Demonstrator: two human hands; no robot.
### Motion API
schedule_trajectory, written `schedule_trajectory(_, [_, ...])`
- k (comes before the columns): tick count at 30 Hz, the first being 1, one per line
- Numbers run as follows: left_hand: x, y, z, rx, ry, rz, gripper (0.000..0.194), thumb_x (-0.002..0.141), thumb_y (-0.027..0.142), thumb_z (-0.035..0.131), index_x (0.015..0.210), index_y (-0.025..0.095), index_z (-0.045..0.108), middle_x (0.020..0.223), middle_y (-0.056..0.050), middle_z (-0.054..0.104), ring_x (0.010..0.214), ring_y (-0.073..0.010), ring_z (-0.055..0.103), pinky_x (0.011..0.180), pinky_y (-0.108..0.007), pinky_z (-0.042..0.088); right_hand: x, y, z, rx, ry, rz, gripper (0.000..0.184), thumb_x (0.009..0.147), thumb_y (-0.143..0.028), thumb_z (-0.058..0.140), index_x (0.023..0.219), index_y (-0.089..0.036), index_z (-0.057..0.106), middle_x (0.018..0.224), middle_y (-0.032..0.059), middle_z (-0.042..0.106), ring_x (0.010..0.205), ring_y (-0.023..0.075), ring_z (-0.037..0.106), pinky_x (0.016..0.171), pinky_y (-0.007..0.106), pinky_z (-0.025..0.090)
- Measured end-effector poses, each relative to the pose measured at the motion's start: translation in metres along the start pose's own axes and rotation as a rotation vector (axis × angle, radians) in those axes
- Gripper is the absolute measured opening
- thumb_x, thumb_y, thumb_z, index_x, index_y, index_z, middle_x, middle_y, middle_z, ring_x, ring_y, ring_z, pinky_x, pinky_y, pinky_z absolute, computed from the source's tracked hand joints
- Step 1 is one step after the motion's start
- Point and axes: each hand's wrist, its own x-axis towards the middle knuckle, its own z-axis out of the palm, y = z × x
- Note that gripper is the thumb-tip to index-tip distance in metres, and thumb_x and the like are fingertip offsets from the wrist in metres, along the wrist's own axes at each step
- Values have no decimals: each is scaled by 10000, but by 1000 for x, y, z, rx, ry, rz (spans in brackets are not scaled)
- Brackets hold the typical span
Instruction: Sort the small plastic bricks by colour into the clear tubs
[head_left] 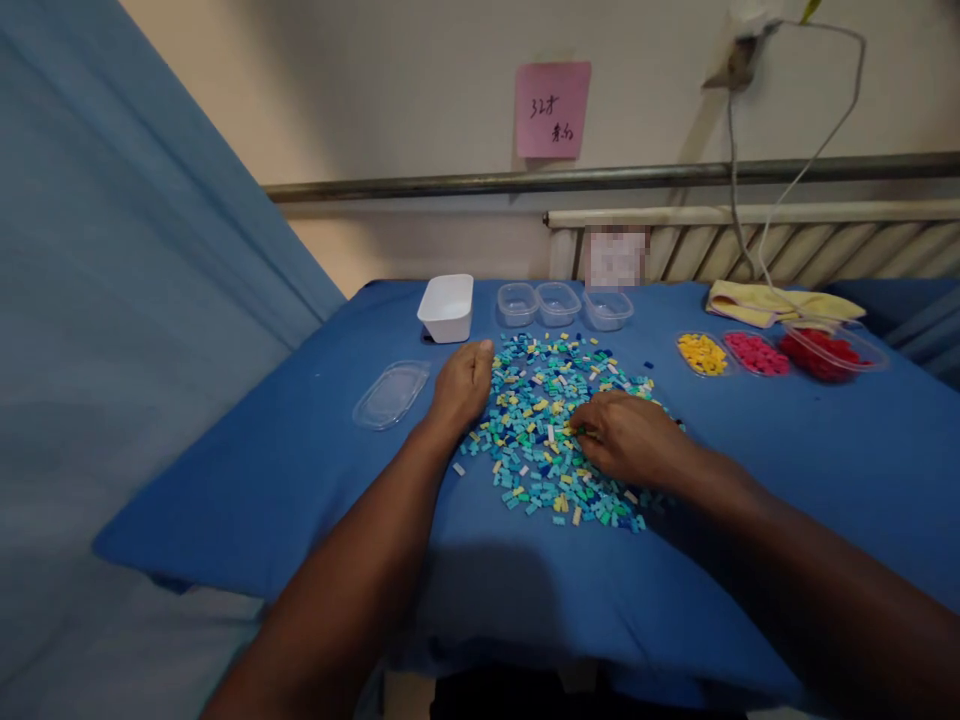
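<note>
Hundreds of small bricks (534, 440), mostly turquoise, flecked yellow, navy, green, white, strewn between front and back edges of blue-covered table (262, 480). Your right hand (630, 435) bunched among them, left hand (463, 385) curled alongside; cannot tell if either grips any.

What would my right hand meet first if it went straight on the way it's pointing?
The right hand would first meet the mixed small bricks right at its fingertips. Beyond them, roughly in line, is the left hand, though depth is hard to judge.
</note>
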Motion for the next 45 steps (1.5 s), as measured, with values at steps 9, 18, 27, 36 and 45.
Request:
schedule_trajectory(9, [6, -14, 6, -226, 107, -168, 778, 1089, 753, 372, 1205, 124, 816, 1275, -181, 802, 1241, -333, 732, 1141, -455, 531, 9, -7, 9, 13, 18, 40, 185, 984, -261, 614, 1009, -245, 797, 906, 73, 763, 894, 267, 694, 765, 353, 457])
schedule_trajectory(18, [5, -12, -4, -303, 123, -165, 770, 1035, 787, 472, 1111, 107, 826, 1155, -163, 825, 1115, -319, 757, 1012, -420, 589, -10, 15, 9, 410, 302, -93, 126, 1002, -290, 604, 991, -233, 717, 1057, 91, 756, 982, 254, 697, 859, 368, 551])
schedule_trajectory(27, [9, -24, 6, -319, 124, -182, 766, 1009, 814, 490, 1083, 136, 837, 1127, -142, 835, 1097, -322, 764, 1009, -425, 588, -9, 33, 12, 1243, 157, 206, 302, 832, -448, 866, 1004, -219, 771, 914, 41, 795, 820, 190, 742, 776, 335, 597])
schedule_trajectory(36, [10, -30, 6, -359, 140, -214, 755, 1000, 811, 512, 1071, 134, 839, 1123, -163, 830, 1097, -327, 769, 1010, -429, 584, -11, 43, 4, 1336, 265, 289, 459, 750, -510, 965, 1059, -224, 783, 958, 47, 821, 836, 198, 776, 801, 355, 636])
schedule_trajectory(45, [11, -27, 7, -338, 132, -215, 773, 1005, 804, 473, 1076, 126, 839, 1130, -156, 835, 1097, -332, 772, 1006, -434, 598, -33, 154, -1, 993, 851, 641, 288, 838, -493, 831, 866, -227, 724, 772, 31, 708, 642, 179, 640, 588, 311, 562])
